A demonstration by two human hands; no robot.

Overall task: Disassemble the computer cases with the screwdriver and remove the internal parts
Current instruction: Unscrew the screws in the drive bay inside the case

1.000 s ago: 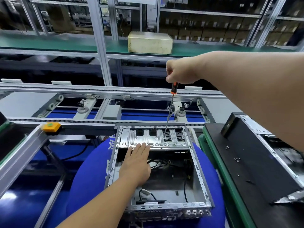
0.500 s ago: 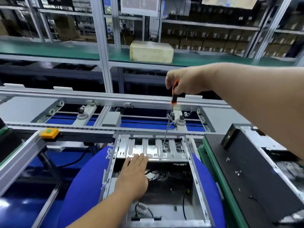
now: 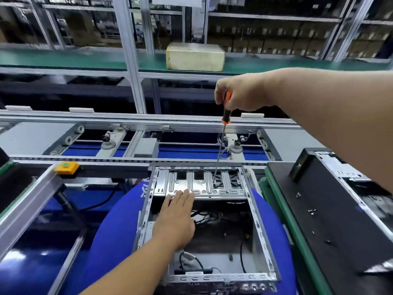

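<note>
- A factory assembly line: aluminium frames, green-topped shelves and rows of dim cartons fill the back of the room, and an open computer case (image 3: 204, 228) sits right in front of the person on a round blue cushion (image 3: 114, 241).
- Nearest in, the near rim of the case shows a strip of ports; black cables (image 3: 191, 262) lie loose on its floor.
- The left hand (image 3: 176, 220) reaches over the case's left half, palm down, its fingers (image 3: 182, 195) straight and together, tips resting on the near edge of the silver drive bracket (image 3: 197, 185) that spans the far end of the case. It holds nothing.
- Just right of the case, on a green-edged counter (image 3: 297, 241), lies a black side panel (image 3: 340, 220) with several small screws (image 3: 311, 211) scattered on it; a second case (image 3: 348, 173) rests at the panel's far end.
- The screwdriver (image 3: 222, 135) stands nearly upright above the far end of the case, its tip down on the bracket, right of centre.
- The right hand (image 3: 240, 92) is curled round the orange-and-black handle from above, gripping it.
- Behind the case runs a conveyor frame (image 3: 127, 122); a yellow button box (image 3: 66, 168) sits on its rail, left of the case.
- Farther back, a pale yellowish box (image 3: 195, 57) stands on a green shelf (image 3: 63, 58).
</note>
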